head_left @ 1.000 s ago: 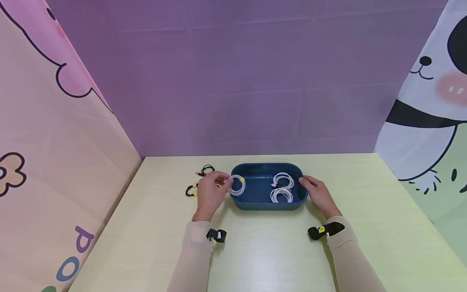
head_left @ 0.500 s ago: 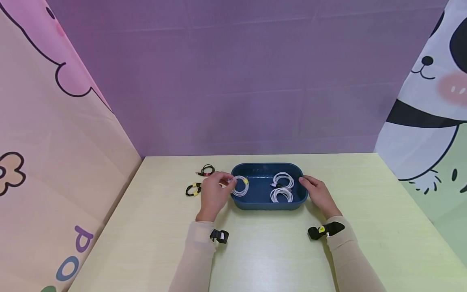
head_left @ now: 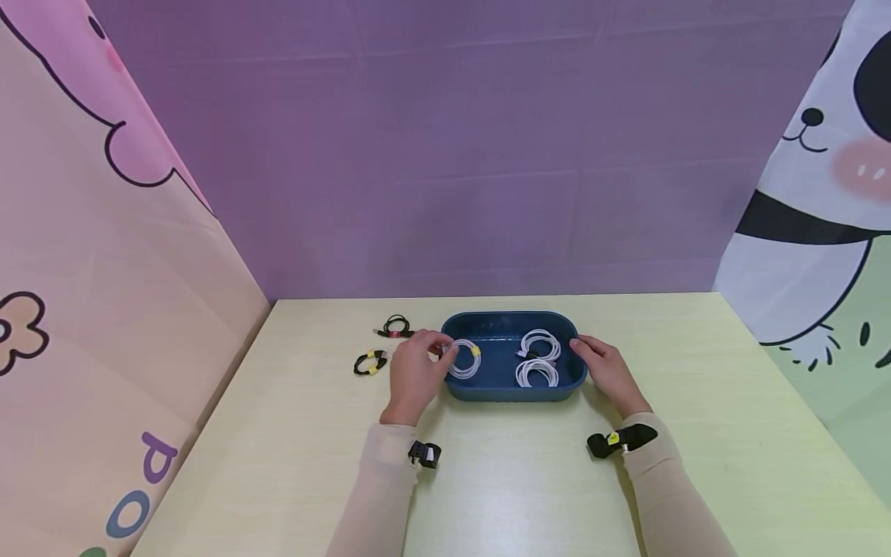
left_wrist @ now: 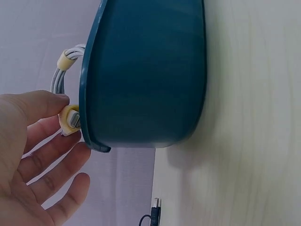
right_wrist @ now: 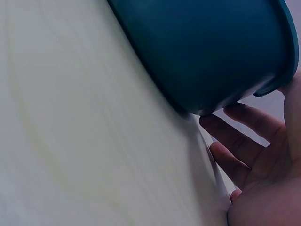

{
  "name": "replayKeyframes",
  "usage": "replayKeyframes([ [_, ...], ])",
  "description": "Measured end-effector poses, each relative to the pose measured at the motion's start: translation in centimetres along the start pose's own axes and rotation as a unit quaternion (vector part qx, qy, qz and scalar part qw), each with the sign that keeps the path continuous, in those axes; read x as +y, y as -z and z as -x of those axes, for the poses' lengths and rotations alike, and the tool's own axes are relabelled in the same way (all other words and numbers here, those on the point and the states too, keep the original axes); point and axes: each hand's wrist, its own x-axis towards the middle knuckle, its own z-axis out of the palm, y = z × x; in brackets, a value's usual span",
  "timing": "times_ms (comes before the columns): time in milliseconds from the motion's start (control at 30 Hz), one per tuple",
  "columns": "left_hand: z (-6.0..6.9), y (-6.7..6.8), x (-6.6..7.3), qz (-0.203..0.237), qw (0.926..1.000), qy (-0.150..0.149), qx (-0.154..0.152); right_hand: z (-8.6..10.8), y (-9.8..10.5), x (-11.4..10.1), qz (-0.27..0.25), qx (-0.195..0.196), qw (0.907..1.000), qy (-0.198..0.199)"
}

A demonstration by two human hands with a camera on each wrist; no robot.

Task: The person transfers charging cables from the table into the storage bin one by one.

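Observation:
My left hand (head_left: 415, 376) pinches a coiled white cable (head_left: 476, 362) between thumb and fingers, over the left end of a blue plastic bin (head_left: 515, 394). In the left wrist view, the cable's yellow tie (left_wrist: 65, 60) and a pale connector (left_wrist: 74, 118) show by the bin's rim, the connector close to the thumb. The other fingers of that hand are spread loosely. My right hand (head_left: 616, 377) grips the bin's right end, thumb at the rim. Below it, in the right wrist view, fingertips (right_wrist: 208, 121) touch the outer wall. Two white cable coils (head_left: 540, 346) lie inside on the right.
On the table (head_left: 508, 480), left of the bin, lie a black cable with a red tie (head_left: 395, 334) and a black cable with yellow ties (head_left: 372, 370). A purple cloth (head_left: 487, 155) hangs behind the table's back edge.
My left hand has moved slightly right and a little toward me, carrying the white cable from the bin's left rim farther over its inside. My right hand and the bin stay put.

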Motion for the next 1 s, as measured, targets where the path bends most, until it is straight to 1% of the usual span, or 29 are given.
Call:
replayKeyframes([
  [133, 0.0, -0.1, 0.2, -0.021, 0.9997, -0.007, -0.005, 0.0, 0.0, 0.0, -0.002, 0.000, 1.0000, -0.003],
  [300, 0.1, -0.4, 0.4, -0.045, 0.9988, -0.020, 0.000, 0.0, 0.0, 0.0, -0.002, -0.002, 1.0000, -0.005],
  [567, 0.1, -0.8, 0.6, -0.078, 0.9966, -0.025, 0.001, 0.0, -0.1, 0.0, -0.002, 0.001, 1.0000, -0.001],
  [733, 0.0, -1.1, 0.5, -0.098, 0.9946, -0.034, 0.000, 0.0, -0.2, 0.0, -0.004, 0.003, 1.0000, 0.001],
  [1000, -0.3, -1.2, 0.8, -0.112, 0.9923, -0.052, -0.009, 0.0, -0.2, 0.1, -0.003, 0.001, 1.0000, 0.003],
])
